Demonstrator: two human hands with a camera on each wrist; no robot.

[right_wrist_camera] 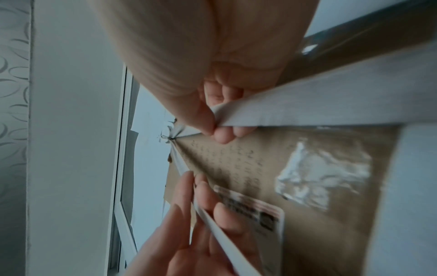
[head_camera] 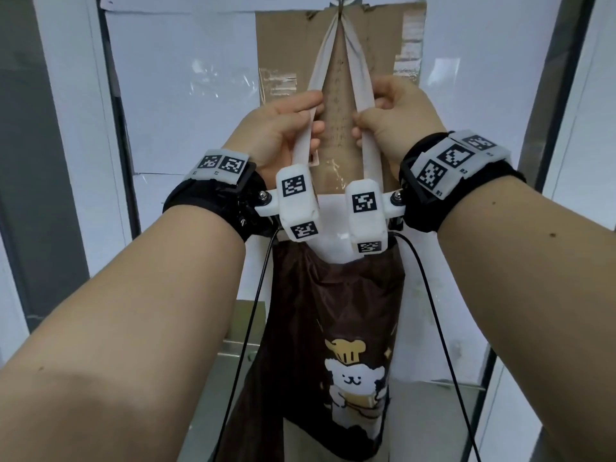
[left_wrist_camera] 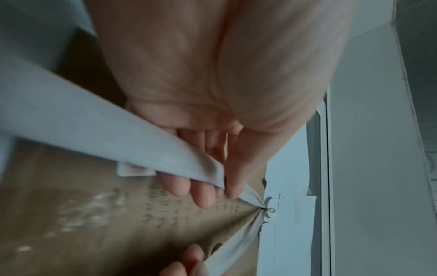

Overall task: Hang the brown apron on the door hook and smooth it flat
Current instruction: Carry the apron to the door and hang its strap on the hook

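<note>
The brown apron [head_camera: 333, 301], printed with a cartoon dog in a chef's hat, hangs down the door below my wrists. Its white neck strap [head_camera: 325, 55] loops over the metal hook [head_camera: 340, 3] at the top and runs down in two bands. My left hand [head_camera: 311, 115] pinches the left band between thumb and fingers. Beside it, my right hand [head_camera: 363, 123] pinches the right band. In the left wrist view my left hand [left_wrist_camera: 224, 188] holds the strap [left_wrist_camera: 118, 130] just short of the hook [left_wrist_camera: 270, 210]. The right wrist view shows my right hand [right_wrist_camera: 214, 130] nipping the strap [right_wrist_camera: 307, 104] near the hook [right_wrist_camera: 169, 137].
A sheet of brown cardboard [head_camera: 290, 45] with handwriting and tape is stuck to the white door behind the strap. Dark grey door frames stand at the left [head_camera: 43, 161] and right [head_camera: 546, 95]. Black cables [head_camera: 253, 311] hang from the wrist cameras beside the apron.
</note>
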